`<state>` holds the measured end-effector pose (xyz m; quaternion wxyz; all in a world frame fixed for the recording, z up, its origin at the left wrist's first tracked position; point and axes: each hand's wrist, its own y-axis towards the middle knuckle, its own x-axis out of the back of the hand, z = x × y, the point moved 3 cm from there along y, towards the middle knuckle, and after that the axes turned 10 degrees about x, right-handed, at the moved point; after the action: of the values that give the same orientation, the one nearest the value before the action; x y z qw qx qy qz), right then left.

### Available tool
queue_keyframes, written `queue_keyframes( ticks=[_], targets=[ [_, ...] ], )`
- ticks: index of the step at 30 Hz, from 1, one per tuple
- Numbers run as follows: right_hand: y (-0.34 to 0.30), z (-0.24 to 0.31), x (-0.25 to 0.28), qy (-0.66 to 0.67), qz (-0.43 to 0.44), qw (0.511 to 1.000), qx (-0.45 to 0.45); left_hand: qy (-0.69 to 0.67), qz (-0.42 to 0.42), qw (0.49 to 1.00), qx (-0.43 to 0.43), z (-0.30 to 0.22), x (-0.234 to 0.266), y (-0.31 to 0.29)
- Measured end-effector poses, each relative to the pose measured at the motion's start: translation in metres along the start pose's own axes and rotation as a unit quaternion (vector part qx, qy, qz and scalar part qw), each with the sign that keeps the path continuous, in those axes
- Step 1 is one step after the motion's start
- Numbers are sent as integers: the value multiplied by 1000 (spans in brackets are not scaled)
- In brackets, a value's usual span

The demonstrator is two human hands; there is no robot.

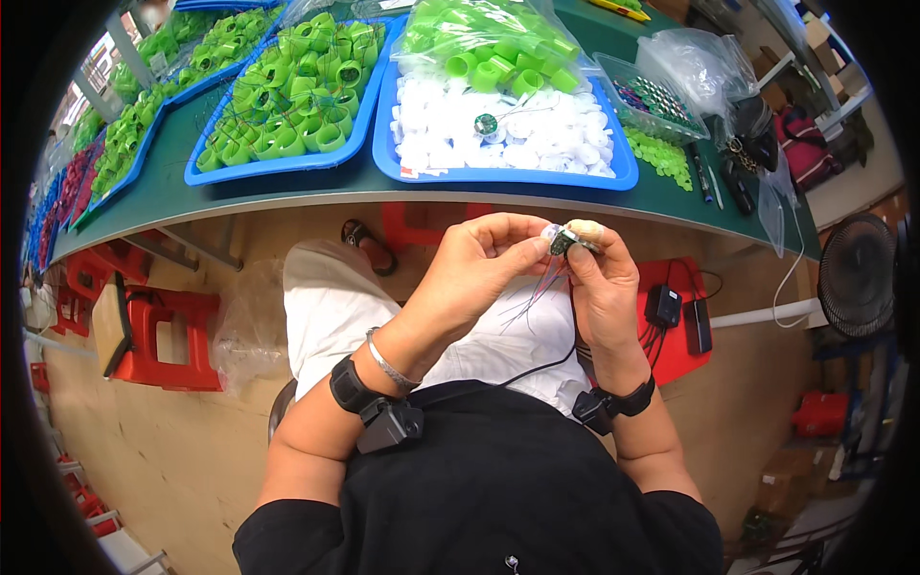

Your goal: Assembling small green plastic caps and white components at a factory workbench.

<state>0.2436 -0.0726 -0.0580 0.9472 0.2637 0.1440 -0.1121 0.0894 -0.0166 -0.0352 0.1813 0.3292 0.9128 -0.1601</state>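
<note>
Over my lap, both hands meet at a small round green circuit board (560,242) with thin coloured wires (537,295) hanging from it. My left hand (487,257) pinches its left side, where a small white plastic part (550,232) shows between thumb and fingertips. From the other side, my right hand (602,273) grips the board between thumb and fingers; a pale covering (586,229) wraps one of its fingertips. Just beyond my hands, a blue tray (508,184) on the table holds many white plastic pieces (450,129), a loose board (486,124) and a bag of green cups (479,43).
A second blue tray (273,172) carries green cups with wires. At right on the table lie a clear box (661,101) of boards, flat green pieces (659,158), and pens (704,177). A red stool (685,331) with black devices stands beside my right arm; a fan (856,275) is farther right.
</note>
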Motion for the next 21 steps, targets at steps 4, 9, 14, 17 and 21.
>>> queue_keyframes(
  ticks=[4, 9, 14, 17, 21],
  targets=[
    [-2, -8, 3, 14, -1, 999, -32, -93, -15, 995, 24, 16, 5, 4],
    [-2, -11, 4, 25, -3, 999, -46, -112, -35, 993, 23, 18, 1, 1],
    [-2, -17, 10, -28, 5, 999, -38, -89, -45, 995, 6, 21, -1, 1],
    [-1, -15, 12, -75, 16, 996, -49, -96, -46, 994, 7, 24, -1, 1],
    [-3, -9, 6, -168, 36, 985, 11, -93, -50, 994, 24, 35, 2, 3]
  ],
)
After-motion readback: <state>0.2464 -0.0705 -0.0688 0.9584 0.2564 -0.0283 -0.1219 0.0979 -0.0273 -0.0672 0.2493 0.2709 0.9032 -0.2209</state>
